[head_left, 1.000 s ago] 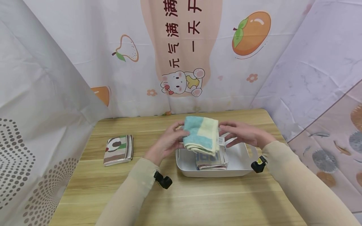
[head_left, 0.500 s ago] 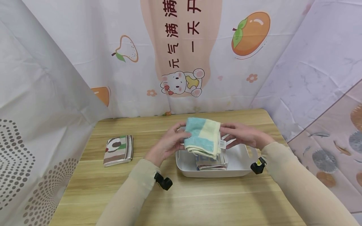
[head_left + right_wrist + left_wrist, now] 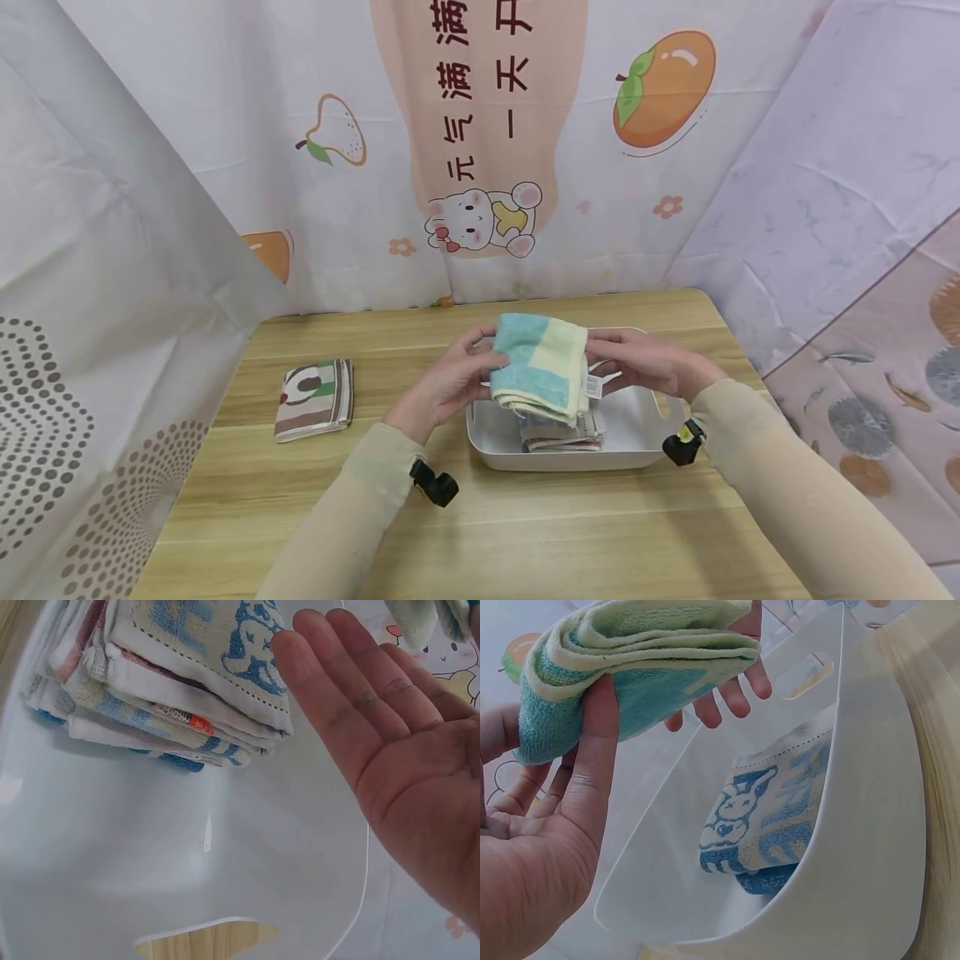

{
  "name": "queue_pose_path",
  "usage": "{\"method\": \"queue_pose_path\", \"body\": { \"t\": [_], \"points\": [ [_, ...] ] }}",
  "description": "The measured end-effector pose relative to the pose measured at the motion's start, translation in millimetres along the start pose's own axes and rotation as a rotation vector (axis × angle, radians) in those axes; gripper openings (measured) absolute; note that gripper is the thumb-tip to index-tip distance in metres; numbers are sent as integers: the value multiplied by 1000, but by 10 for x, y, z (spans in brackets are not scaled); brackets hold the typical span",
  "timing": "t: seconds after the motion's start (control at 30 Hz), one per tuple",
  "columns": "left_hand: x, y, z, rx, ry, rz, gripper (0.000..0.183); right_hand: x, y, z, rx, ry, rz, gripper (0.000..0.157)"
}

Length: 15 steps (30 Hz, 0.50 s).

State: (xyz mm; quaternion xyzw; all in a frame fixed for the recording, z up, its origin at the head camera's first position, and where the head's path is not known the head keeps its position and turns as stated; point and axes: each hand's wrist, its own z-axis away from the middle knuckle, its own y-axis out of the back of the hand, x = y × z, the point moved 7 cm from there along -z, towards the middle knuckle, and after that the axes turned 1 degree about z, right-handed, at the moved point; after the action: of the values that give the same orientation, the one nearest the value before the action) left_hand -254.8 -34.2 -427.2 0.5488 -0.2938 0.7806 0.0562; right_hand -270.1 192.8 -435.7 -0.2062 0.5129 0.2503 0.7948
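My left hand [image 3: 453,375] grips the left side of a folded blue and pale yellow towel [image 3: 540,362], held up over a white basket [image 3: 491,460]. In the left wrist view its thumb [image 3: 598,720] lies along the folded layers. My right hand [image 3: 641,358] is at the towel's right edge and touches it, beside a white label [image 3: 592,386]. Its fingers [image 3: 330,697] look straight in the right wrist view; the thumb is mostly out of view. Below, in the basket, lies a stack of folded towels [image 3: 187,682] with a blue rabbit pattern on top.
A folded brown, white and green towel [image 3: 315,400] lies on the left of the wooden table [image 3: 525,533]. Printed curtains [image 3: 337,208] stand behind and at both sides. The basket has handle slots [image 3: 810,676] in its raised ends.
The blue and yellow towel has shifted slightly right and a little lower with my left hand. My right hand's fingers have come against its right edge.
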Motion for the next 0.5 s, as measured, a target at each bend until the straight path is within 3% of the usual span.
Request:
{"method": "queue_pose_path", "body": {
  "t": [0.5],
  "points": [
    [2,-27,8,-16,-9,-12,51,6,-25,-16,-10,26,-100,43]
  ]
}}
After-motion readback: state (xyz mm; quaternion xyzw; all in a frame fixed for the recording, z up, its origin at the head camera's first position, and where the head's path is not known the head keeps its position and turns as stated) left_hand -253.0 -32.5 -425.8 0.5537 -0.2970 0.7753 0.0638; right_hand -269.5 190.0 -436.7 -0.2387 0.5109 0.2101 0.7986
